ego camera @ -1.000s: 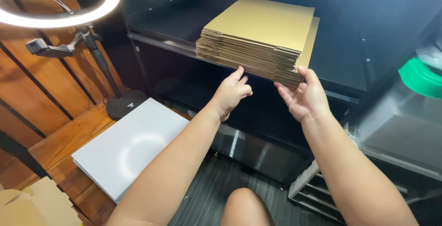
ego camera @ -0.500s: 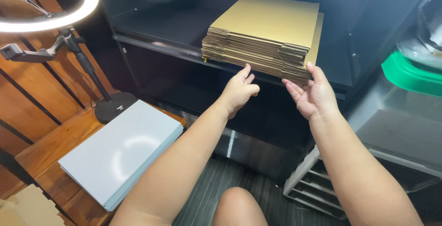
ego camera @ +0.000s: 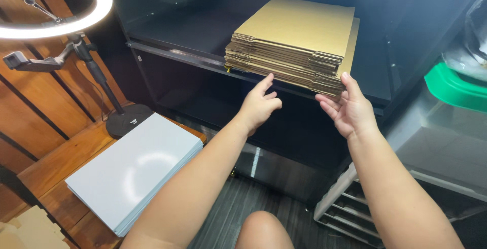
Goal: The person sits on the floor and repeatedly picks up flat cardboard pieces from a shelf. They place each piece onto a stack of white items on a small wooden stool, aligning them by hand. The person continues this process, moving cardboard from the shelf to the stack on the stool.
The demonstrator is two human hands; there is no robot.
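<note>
We see the cardboard stack (ego camera: 297, 41) on the black shelf (ego camera: 187, 30), front edge sticking out. Our left hand (ego camera: 259, 106) and right hand (ego camera: 349, 111) touch that edge from below, fingers open, with dark empty room underneath.

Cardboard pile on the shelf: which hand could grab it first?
Probably the right hand: its fingers already touch the cardboard pile's front corner. The left hand only points its fingertips beneath the edge.

The scene is viewed from one head-worn camera, aimed forward and downward. The shelf (ego camera: 203, 58) is seen close ahead; the floor (ego camera: 238, 206) is seen near, below.
</note>
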